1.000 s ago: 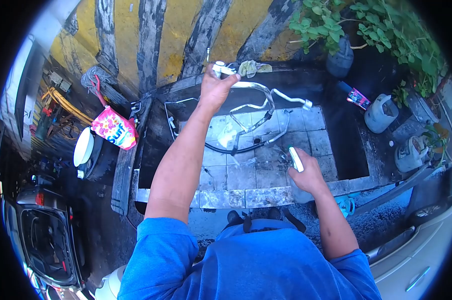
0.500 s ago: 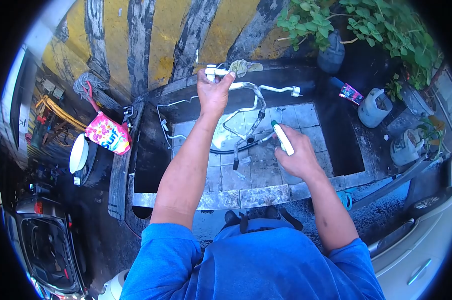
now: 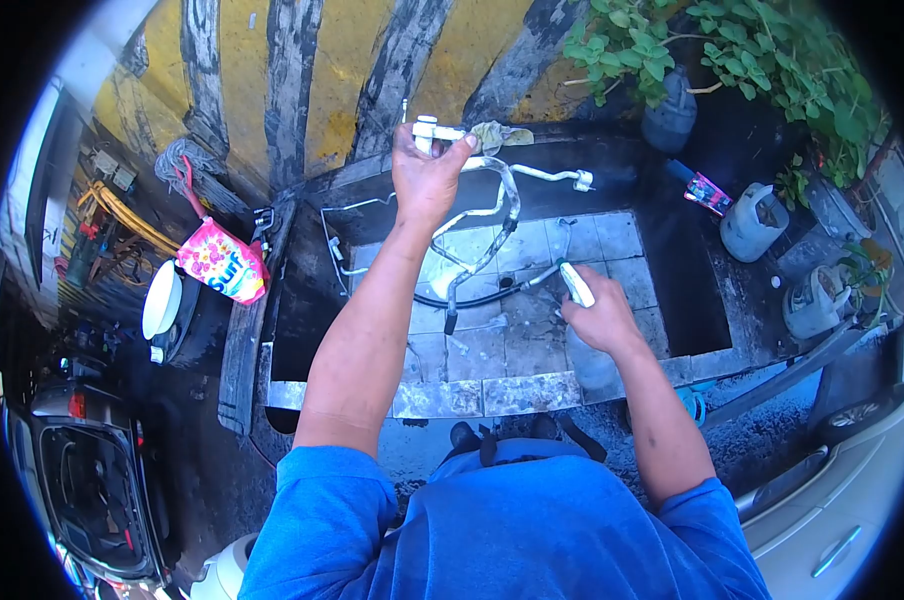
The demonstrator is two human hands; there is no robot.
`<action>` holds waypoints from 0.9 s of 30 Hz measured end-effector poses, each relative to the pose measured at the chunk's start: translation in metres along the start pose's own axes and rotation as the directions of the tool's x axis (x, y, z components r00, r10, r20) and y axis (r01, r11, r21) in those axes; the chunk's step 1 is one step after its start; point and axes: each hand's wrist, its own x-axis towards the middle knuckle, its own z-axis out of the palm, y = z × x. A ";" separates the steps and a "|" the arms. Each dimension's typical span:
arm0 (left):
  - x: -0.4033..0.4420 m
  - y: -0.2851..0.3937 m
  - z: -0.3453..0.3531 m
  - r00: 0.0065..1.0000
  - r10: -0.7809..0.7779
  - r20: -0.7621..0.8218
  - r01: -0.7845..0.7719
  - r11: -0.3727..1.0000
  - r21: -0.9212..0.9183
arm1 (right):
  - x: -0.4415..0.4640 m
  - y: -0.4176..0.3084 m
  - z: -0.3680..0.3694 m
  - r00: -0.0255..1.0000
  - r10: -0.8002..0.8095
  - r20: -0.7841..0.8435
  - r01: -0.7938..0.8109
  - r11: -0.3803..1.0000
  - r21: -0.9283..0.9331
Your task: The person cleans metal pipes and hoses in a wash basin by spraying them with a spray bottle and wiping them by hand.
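My left hand (image 3: 427, 182) is closed around the end of a bent metal pipe with hose sections (image 3: 513, 205), holding it up over a tiled basin (image 3: 532, 395). A white end fitting (image 3: 426, 130) sticks out above the fingers. Whitish wet patches coat parts of the pipe, and its black-tipped end (image 3: 450, 324) hangs low. My right hand (image 3: 606, 318) grips a spray bottle by its white trigger head (image 3: 577, 285). The green nozzle points toward the pipe. Below the hand, the clear bottle body (image 3: 596, 372) shows in part.
A pink Surf detergent bag (image 3: 223, 262) and a mop head (image 3: 187, 163) stand left of the basin. A crumpled cloth (image 3: 494, 137) lies on the back rim. Cut plastic jugs (image 3: 753, 222) and leafy plants (image 3: 742, 50) are at the right. A thin pipe (image 3: 330, 240) leans inside the basin's left side.
The pipe has swung slightly left over the basin, its lower black end with it. My right hand has shifted a little right and down with the spray bottle. The whole view has moved slightly.
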 end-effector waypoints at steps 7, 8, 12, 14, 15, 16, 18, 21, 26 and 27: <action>0.004 0.012 -0.001 1.000 0.027 0.000 -0.027 1.000 0.011 | -0.007 -0.008 0.001 0.982 0.000 0.189 0.006 1.000 -0.030; 0.006 0.013 -0.001 0.999 0.035 -0.009 -0.035 0.999 0.026 | -0.010 -0.009 0.004 0.980 0.001 0.199 0.010 0.998 -0.055; 0.012 0.010 -0.002 0.998 0.056 -0.018 -0.057 0.997 -0.056 | -0.008 -0.003 0.004 0.982 0.016 0.189 -0.027 0.998 0.057; 0.013 0.013 0.000 0.998 0.057 -0.025 -0.059 0.996 -0.066 | -0.009 -0.007 0.003 0.975 -0.015 0.221 0.001 0.998 0.062; 0.013 0.015 0.001 0.998 0.057 -0.030 -0.059 0.996 -0.072 | -0.010 -0.007 0.005 0.975 -0.009 0.221 0.004 1.000 0.020; 0.015 0.017 0.002 0.997 0.064 -0.032 -0.066 0.996 -0.065 | -0.011 -0.008 0.009 0.975 -0.002 0.223 0.007 1.000 -0.022; 0.016 0.020 0.002 0.997 0.073 -0.038 -0.074 0.996 -0.047 | -0.017 -0.012 0.010 0.981 0.002 0.196 0.014 0.997 -0.081; 0.024 0.016 0.001 0.990 0.139 -0.037 -0.141 0.989 -0.038 | -0.014 -0.011 0.013 0.970 0.029 0.241 -0.020 0.999 -0.039; 0.025 0.025 0.004 0.991 0.115 -0.062 -0.123 0.984 -0.132 | -0.023 -0.010 0.026 0.977 -0.009 0.212 0.029 0.995 -0.091; 0.028 0.024 0.003 0.990 0.126 -0.062 -0.132 0.984 -0.121 | -0.024 -0.011 0.027 0.984 -0.020 0.176 0.036 0.996 -0.087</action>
